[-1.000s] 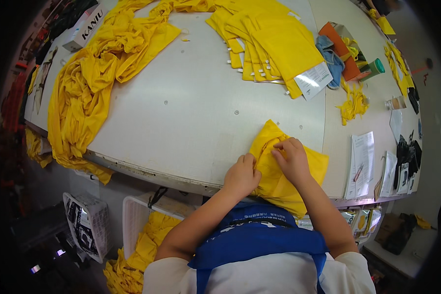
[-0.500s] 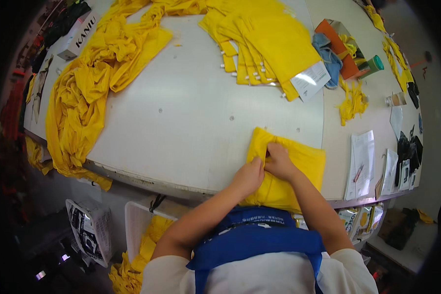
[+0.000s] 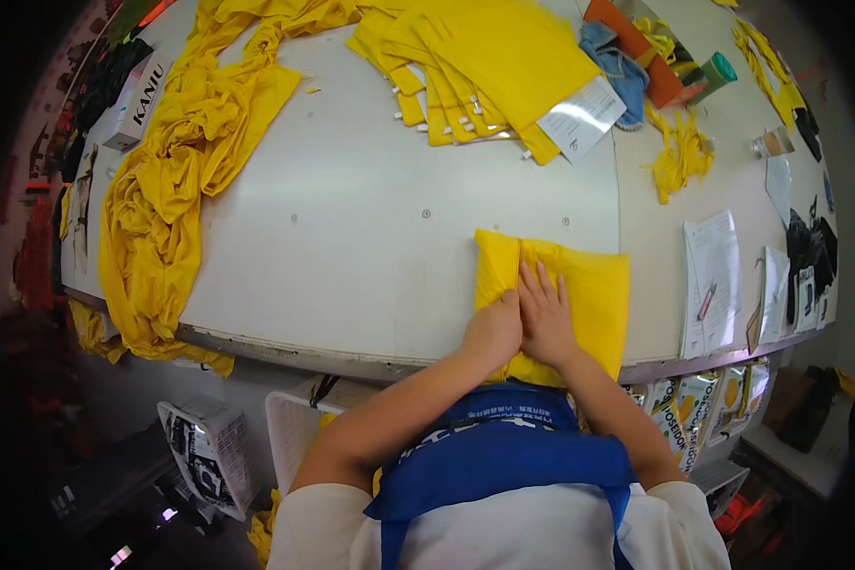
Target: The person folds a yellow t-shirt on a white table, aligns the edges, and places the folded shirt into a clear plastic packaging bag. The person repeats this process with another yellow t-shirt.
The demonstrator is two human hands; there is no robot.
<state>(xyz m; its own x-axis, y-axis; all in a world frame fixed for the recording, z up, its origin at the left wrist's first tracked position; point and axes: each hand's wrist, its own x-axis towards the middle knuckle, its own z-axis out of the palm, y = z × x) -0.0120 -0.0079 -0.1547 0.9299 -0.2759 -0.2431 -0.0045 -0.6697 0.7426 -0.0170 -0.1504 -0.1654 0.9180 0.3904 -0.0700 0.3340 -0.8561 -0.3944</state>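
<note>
Since a second ago we have slid our hands down the folded yellow cloth piece point(image 3: 579, 290), which lies flatter at the near edge of the white worktable point(image 3: 351, 237). We count one such piece under us, one fanned stack of folded yellow pieces point(image 3: 489, 66) far across the table, and one long heap of loose yellow fabric point(image 3: 176, 180) on the left. Our left hand point(image 3: 492, 328) is curled into a loose fist on the cloth's left fold, gripping nothing we can see, while our right hand point(image 3: 544, 313) presses flat, fingers spread, holding nothing.
</note>
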